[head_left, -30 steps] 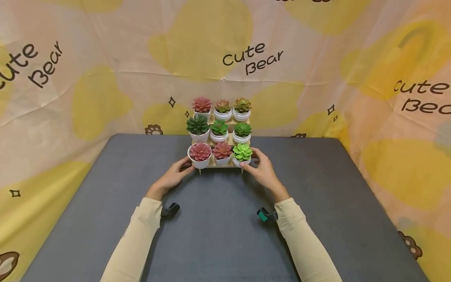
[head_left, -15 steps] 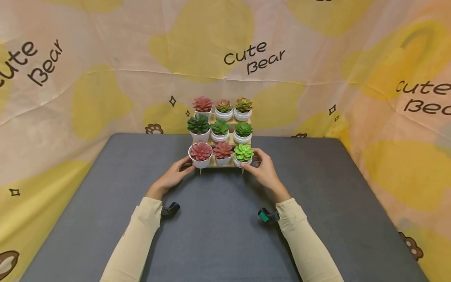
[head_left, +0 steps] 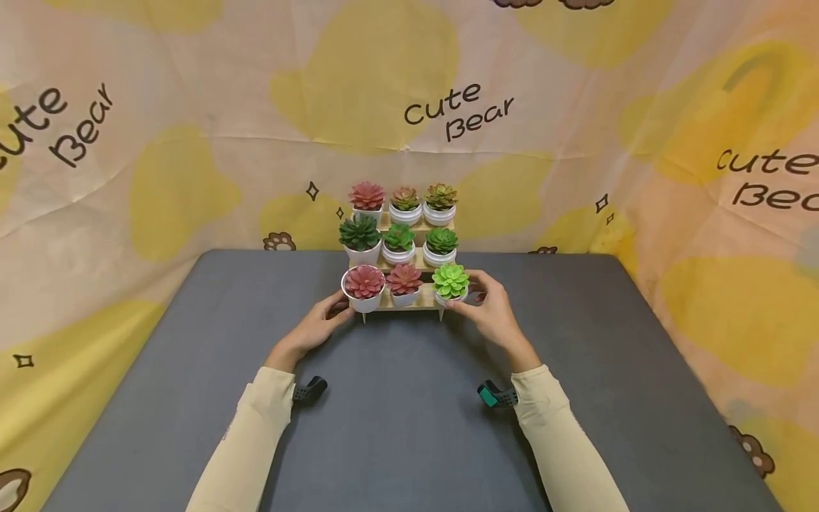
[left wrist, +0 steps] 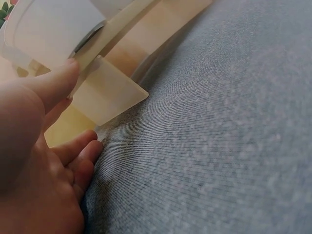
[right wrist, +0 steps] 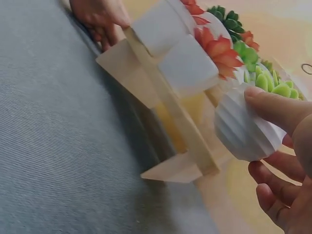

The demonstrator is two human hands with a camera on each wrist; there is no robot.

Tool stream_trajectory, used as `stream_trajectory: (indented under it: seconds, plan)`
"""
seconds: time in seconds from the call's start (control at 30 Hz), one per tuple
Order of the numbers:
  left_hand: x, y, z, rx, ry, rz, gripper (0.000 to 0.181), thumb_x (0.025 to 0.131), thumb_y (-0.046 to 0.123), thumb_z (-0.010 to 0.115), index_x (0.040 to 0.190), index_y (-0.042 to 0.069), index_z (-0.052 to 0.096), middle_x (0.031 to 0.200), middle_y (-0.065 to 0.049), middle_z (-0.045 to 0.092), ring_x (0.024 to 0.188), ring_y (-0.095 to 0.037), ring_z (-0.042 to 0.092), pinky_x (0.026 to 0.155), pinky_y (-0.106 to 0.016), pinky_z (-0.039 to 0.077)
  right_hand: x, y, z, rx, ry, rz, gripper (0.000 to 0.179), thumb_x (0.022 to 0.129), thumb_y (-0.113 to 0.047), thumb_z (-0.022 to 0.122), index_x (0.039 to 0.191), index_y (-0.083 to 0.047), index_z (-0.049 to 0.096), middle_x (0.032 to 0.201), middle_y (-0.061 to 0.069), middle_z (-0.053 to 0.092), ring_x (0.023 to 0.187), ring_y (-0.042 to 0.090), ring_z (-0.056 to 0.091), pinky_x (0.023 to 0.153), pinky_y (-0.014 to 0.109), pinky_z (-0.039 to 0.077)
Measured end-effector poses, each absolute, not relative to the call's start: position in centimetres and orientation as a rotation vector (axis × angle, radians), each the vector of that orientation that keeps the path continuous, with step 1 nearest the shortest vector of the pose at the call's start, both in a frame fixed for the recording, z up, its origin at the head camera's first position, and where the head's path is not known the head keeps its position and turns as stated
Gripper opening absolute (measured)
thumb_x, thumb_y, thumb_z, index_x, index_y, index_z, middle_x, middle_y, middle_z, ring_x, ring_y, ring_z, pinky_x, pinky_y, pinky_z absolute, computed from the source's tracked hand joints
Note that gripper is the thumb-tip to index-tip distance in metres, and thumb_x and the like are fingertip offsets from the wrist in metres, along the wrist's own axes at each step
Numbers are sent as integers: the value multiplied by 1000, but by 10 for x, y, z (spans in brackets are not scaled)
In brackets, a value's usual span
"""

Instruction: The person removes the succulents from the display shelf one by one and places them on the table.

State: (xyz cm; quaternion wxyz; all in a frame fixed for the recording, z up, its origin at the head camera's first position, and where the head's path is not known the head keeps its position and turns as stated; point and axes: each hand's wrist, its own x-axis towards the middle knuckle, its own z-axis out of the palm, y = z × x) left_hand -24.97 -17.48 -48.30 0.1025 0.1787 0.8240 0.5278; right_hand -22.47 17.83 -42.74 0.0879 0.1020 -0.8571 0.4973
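A wooden three-tier plant stand (head_left: 425,299) carries potted succulents in white pots. My left hand (head_left: 315,326) grips its left end: in the left wrist view the thumb (left wrist: 57,84) lies on the shelf edge, with the fingers around behind the end. A pink succulent (head_left: 364,282) in a round pot is right above that hand. My right hand (head_left: 495,315) holds a bright green succulent (head_left: 451,281) by its white ribbed pot (right wrist: 243,124), thumb on one side and fingers on the other. In the right wrist view this pot is off the bottom shelf, past its right end.
Another pink succulent (head_left: 404,279) stands mid-shelf on the bottom tier. Several more, such as a dark green succulent (head_left: 360,233), fill the upper tiers. The stand is near the back of the grey table (head_left: 397,427), before a patterned cloth backdrop (head_left: 563,78).
My right hand has moved to the right with the bright green succulent, taking it from the bottom shelf's right end. The left hand keeps its place on the stand.
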Motion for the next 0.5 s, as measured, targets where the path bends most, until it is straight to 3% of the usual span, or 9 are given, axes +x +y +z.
stream_trajectory:
  seconds: [0.23,0.5]
  plan:
    - [-246,-176,-483,517,2420,1572,62,107,19,52,160,1,27,156,-29,39,142,-46,42,115,-59,34,-225,193,-424,271,-2532,1484,58,85,-14,83,135,-2,58,129,20,64,111,35,62,91,47,47]
    - [-249,-175,-483,520,2430,1566,62,107,20,52,160,1,26,156,-29,40,141,-46,42,115,-59,34,-231,215,-427,163,-2495,1547,59,87,-9,80,139,0,55,132,22,63,115,36,63,90,31,50]
